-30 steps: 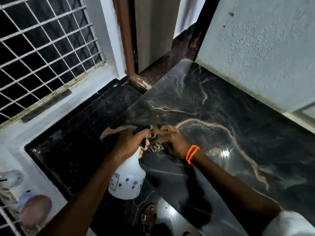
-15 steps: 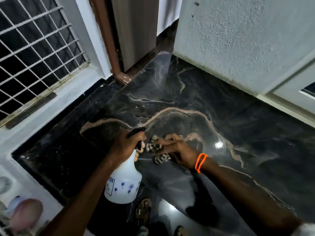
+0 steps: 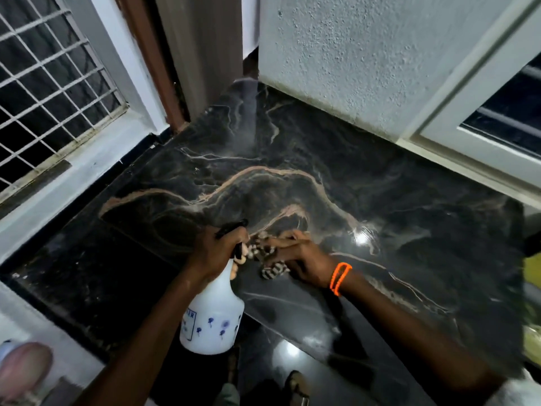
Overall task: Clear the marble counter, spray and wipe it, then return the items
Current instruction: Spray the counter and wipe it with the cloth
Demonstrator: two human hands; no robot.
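A dark marble counter [image 3: 336, 183] with pale veins fills the middle of the view. My left hand [image 3: 216, 250] grips the neck of a white spray bottle [image 3: 212, 317] with a black trigger head and small blue flower prints, held above the counter's near edge. A faint streak of mist [image 3: 248, 118] hangs over the far part of the counter. My right hand [image 3: 298, 256], with an orange band on the wrist, presses a striped cloth [image 3: 270, 268] onto the marble right beside the bottle's nozzle.
A barred window [image 3: 49, 89] and white sill stand to the left, a brown door frame [image 3: 152, 60] at the back, a rough white wall [image 3: 351, 54] and a window frame [image 3: 468, 118] to the right. Something yellow-green [image 3: 531, 288] shows at the right edge. Sandalled feet [image 3: 295, 385] stand on the floor below.
The view has swung to the right, showing more of the counter's right side. A streak of spray mist now hangs over the far counter. Both hands stay together on bottle and cloth.
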